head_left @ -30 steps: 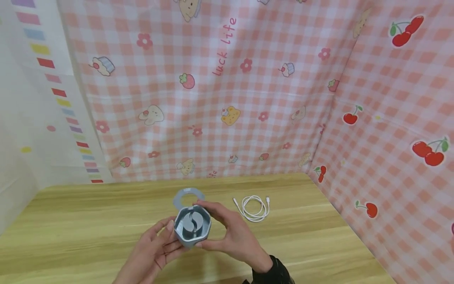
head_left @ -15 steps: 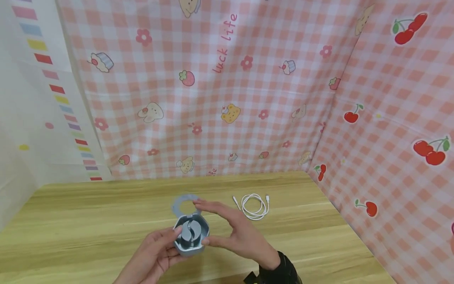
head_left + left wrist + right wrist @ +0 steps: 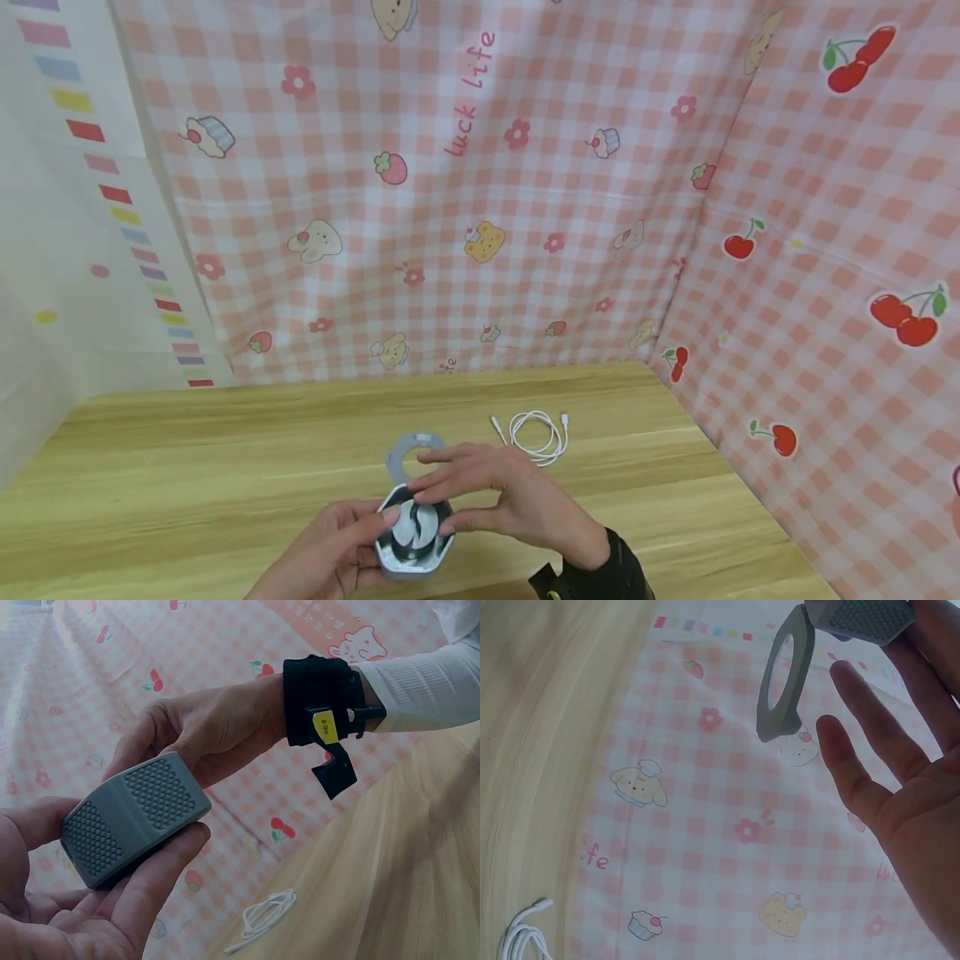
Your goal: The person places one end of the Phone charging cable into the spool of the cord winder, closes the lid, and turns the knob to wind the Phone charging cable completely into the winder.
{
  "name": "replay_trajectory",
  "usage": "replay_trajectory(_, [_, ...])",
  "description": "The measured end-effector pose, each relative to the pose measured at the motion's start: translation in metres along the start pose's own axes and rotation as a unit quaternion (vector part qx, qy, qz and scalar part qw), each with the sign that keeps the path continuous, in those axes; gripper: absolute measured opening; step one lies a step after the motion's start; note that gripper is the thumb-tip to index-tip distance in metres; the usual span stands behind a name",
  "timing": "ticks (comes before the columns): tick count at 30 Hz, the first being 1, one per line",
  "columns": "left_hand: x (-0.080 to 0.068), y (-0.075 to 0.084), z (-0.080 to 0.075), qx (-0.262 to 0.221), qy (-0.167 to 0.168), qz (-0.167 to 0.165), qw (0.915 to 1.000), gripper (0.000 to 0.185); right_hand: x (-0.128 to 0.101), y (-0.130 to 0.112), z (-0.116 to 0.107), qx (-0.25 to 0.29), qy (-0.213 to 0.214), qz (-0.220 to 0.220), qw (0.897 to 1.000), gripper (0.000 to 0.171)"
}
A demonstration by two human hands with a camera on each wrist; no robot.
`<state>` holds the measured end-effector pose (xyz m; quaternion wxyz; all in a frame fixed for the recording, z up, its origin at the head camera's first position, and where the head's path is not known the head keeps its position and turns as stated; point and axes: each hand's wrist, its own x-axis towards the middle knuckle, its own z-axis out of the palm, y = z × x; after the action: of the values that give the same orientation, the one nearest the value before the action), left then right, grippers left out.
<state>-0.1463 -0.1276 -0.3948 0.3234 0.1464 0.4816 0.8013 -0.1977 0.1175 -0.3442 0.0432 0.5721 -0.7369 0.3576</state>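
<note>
Closest to the person, low in the head view, the grey case (image 3: pixel 414 537) sits in the left hand (image 3: pixel 341 554) — cradled on the palm and curled fingers, the thumb hooked over its near-left rim. The left wrist view shows the grip from below: the case's dimpled underside (image 3: pixel 131 817) rests across the fingers, lifted off the worktop (image 3: pixel 187 467).

The right hand (image 3: pixel 510 504) comes in from the right and is just as near; its fingers are spread and fairly straight, the fingertips laid over the open top and right rim of the case. From the right wrist view the palm (image 3: pixel 900 787) faces out with fingers loose, not wrapped round anything.

The case opens upward toward the person, and its ring-shaped lid (image 3: pixel 412 450) stands hinged at the far edge, tilted away from the hands. So the line from case to lid runs near to far, straight out from the body, with the lid just beyond the right fingertips.

Farther back and to the right, well apart from both hands, a coiled white cable (image 3: pixel 536 437) lies flat on the worktop — nearer the right hand than the left. Behind it hangs the pink checked backdrop (image 3: pixel 480 208).
</note>
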Motion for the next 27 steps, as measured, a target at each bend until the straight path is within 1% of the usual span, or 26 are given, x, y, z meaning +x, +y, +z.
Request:
replay_trajectory(3, [0.0, 0.0, 0.0, 0.0, 0.0, -0.006, 1.0, 0.046, 0.0, -0.001, 0.0, -0.007, -0.002, -0.019, 1.0, 0.033])
replay_trajectory(8, [0.0, -0.001, 0.002, -0.007, -0.013, -0.003, 0.9999, 0.046, 0.0, -0.001, 0.001, -0.018, -0.007, -0.04, 0.999, 0.029])
replay_trajectory(11, [0.0, -0.002, 0.002, -0.012, -0.014, 0.0, 0.9998, 0.047, 0.0, 0.0, 0.002, -0.034, 0.007, -0.052, 0.998, 0.029])
replay_trajectory(14, [0.0, -0.001, 0.002, -0.018, -0.018, 0.009, 0.9996, 0.05, 0.0, 0.0, 0.002, -0.045, 0.022, -0.05, 0.997, 0.027])
replay_trajectory(15, [0.0, -0.001, 0.002, -0.017, -0.014, 0.011, 0.9997, 0.052, 0.0, 0.0, 0.002, -0.05, 0.025, -0.049, 0.997, 0.027])
replay_trajectory(18, [0.001, -0.002, 0.001, -0.01, 0.008, 0.018, 0.9997, 0.057, 0.0, -0.003, 0.001, -0.073, 0.029, -0.032, 0.996, 0.024])
replay_trajectory(21, [0.003, -0.005, 0.002, -0.002, 0.051, 0.022, 0.9984, 0.064, 0.001, -0.006, 0.004, -0.099, 0.042, -0.007, 0.994, 0.02])
replay_trajectory(24, [0.004, -0.008, 0.004, -0.009, 0.085, 0.03, 0.9959, 0.067, 0.001, -0.009, 0.01, -0.118, 0.063, 0.026, 0.991, 0.017])
replay_trajectory(27, [0.006, -0.013, 0.005, -0.022, 0.112, 0.036, 0.9928, 0.067, 0.001, -0.011, 0.017, -0.136, 0.08, 0.052, 0.986, 0.016])
